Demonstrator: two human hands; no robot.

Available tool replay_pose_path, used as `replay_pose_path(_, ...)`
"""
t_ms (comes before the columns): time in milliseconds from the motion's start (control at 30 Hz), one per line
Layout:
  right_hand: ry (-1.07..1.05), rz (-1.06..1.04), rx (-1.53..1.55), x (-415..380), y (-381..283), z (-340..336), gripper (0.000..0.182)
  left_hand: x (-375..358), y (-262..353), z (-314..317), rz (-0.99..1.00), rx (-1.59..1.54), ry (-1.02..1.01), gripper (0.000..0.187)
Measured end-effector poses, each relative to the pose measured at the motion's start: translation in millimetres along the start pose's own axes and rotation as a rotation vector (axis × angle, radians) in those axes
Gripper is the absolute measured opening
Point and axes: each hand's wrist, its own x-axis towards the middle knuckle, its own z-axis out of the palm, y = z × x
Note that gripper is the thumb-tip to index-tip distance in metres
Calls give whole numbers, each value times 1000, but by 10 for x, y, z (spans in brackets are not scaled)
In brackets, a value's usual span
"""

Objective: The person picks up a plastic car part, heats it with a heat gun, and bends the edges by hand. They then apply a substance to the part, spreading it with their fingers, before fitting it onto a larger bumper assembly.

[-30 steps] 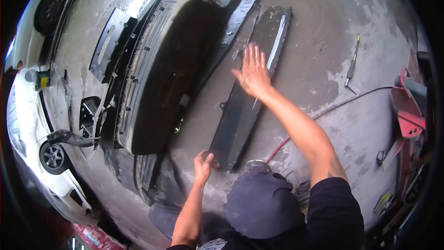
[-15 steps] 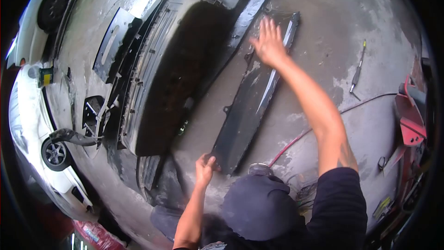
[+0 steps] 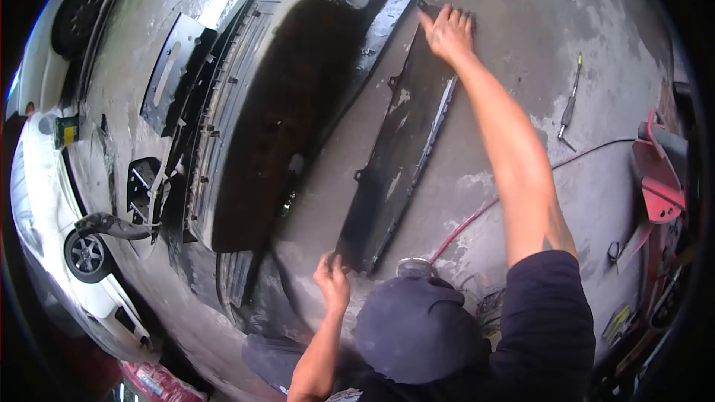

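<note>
A long, scuffed black trim panel (image 3: 383,167) with small tabs along its left edge stretches diagonally over the concrete floor. My left hand (image 3: 331,283) is closed at its near end, the thumb and fingers pinching the corner. At the far end, my right hand (image 3: 449,33) is bent over the panel, with the thumb by the left corner and the fingers over the end. Just beyond my dark cap (image 3: 417,327) lies a round metal-rimmed object (image 3: 415,267), mostly hidden by the cap.
A large dark bumper-like part (image 3: 287,126) lies to the left, beside a smaller bracketed panel (image 3: 175,74). A white car (image 3: 67,216) stands farther left. On the right are a yellow-tipped tool (image 3: 570,104), a red hose (image 3: 477,225) and a red metal stand (image 3: 659,179).
My right hand has gone from lying flat on the panel to curling over its far end. The panel has turned slightly, showing less shine. My left hand stays at the near corner.
</note>
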Motion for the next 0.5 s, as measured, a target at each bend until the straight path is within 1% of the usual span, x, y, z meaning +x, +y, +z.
replay_pose_path(33, -2, 2, -4, -52, 25, 72, 92, -37, 14, 40, -3, -1, -3, 17)
replay_pose_path(100, 315, -55, -70, -253, -49, 325, 91, -63, 100, 64, -34, 54, 58, 16)
replay_pose_path(133, 332, -75, -50, -524, -147, 400, 91, -36, 109, 89, -29, 45, 55, 16)
replay_pose_path(167, 300, -97, -13, -863, -237, 435, 92, -44, 86, 109, -20, 52, 84, 15)
replay_pose_path(233, 135, -178, 40, -1577, -402, 368, 95, -73, 70, 148, -21, 57, 104, 15)
replay_pose_path(267, -33, -187, 37, -1823, -489, 223, 94, -66, 85, 123, 74, 128, 93, 15)
replay_pose_path(300, 1, -206, 39, -1761, -427, 234, 92, -84, 76, 77, 164, 205, 83, 15)
replay_pose_path(333, 35, -222, 42, -1604, -321, 266, 90, -84, 21, 45, 159, 215, 83, 15)
replay_pose_path(367, 69, -161, 65, -1313, -245, 150, 83, -68, -60, 30, 221, 217, 97, 16)
replay_pose_path(400, 151, -161, -103, -934, -47, 172, 76, -78, -124, 21, 281, 216, 107, 18)
replay_pose_path(433, 131, -159, -178, -598, 187, 50, 70, -66, -151, 17, 279, 216, 103, 18)
replay_pose_path(467, 150, -209, -248, -361, 375, -45, 66, -25, -156, -10, 304, 233, 102, 20)
replay_pose_path(500, 157, -206, -355, -207, 450, -159, 65, 3, -111, -12, 330, 250, 104, 24)
